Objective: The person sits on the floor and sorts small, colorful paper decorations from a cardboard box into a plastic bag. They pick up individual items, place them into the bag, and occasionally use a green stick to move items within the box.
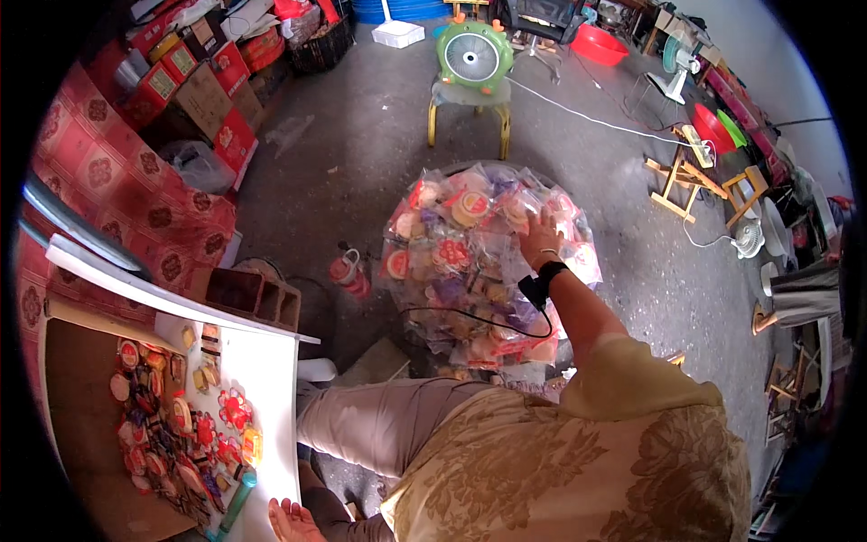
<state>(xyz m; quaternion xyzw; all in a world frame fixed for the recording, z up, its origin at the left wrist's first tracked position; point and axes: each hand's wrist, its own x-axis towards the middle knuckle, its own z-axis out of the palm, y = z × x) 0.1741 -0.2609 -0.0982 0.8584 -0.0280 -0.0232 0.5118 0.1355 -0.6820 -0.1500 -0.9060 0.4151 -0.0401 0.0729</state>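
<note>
A large heap of clear plastic packets (450, 271) with round, pale and red items inside fills a round container in front of me. My right hand (541, 237) lies with spread fingers on the upper right of this heap; a black strap and cable are at its wrist. At the lower left, my left hand (292, 520) is palm up with its fingers apart by the edge of a white tabletop (274, 406), holding nothing visible. Near it lies a green tube-like tool (237, 505). A cardboard box (81, 393) on its side spills small red, yellow and brown pieces (162, 433) onto the tabletop.
A green animal-shaped fan (472, 57) stands on a stool beyond the heap. A pink bottle (350, 274) is on the floor left of the heap. Wooden folding stools (684, 179) and a white cable lie to the right. Another person's foot (763, 318) shows at far right.
</note>
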